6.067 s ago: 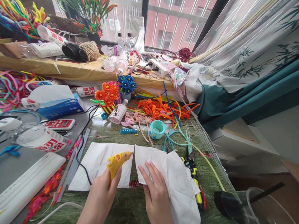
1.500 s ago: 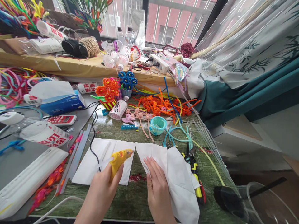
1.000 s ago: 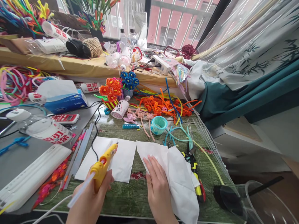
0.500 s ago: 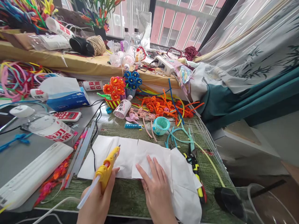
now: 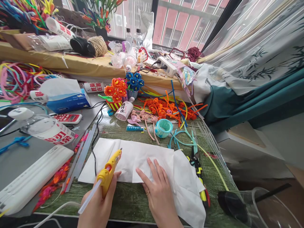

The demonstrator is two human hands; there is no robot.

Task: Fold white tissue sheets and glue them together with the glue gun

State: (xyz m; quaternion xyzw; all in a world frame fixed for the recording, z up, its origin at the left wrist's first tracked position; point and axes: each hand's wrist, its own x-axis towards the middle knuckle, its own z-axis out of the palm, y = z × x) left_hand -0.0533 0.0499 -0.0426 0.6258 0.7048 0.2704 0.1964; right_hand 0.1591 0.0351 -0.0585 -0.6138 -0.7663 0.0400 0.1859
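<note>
White sheets (image 5: 187, 186): two, creased, laid flat on green desk (image 5: 130, 202) in front of person; right one overlaps edge of left one.
Left hand (image 5: 98, 199): fingers wrapped around yellow glue gun (image 5: 108, 171), nozzle pointing away over left sheet; contact with sheet, cannot tell.
Gun rear: translucent stick (image 5: 90, 196) poking out, slanting down toward person.
Right hand (image 5: 159, 186): fingers spread wide, palm down on right sheet; holding nothing.
Black cord (image 5: 93, 147): crosses left part of left sheet.
Pliers (image 5: 199, 171): right of sheets, partly under a sheet corner.
Teal cup (image 5: 163, 133): upright, beyond sheets.
Orange stems (image 5: 156, 109): heaped behind cup.
Labelled bottle (image 5: 124, 109): tilted, beside orange flowers (image 5: 116, 90).
Clear strips (image 5: 85, 152): left of sheets, near cord.
</note>
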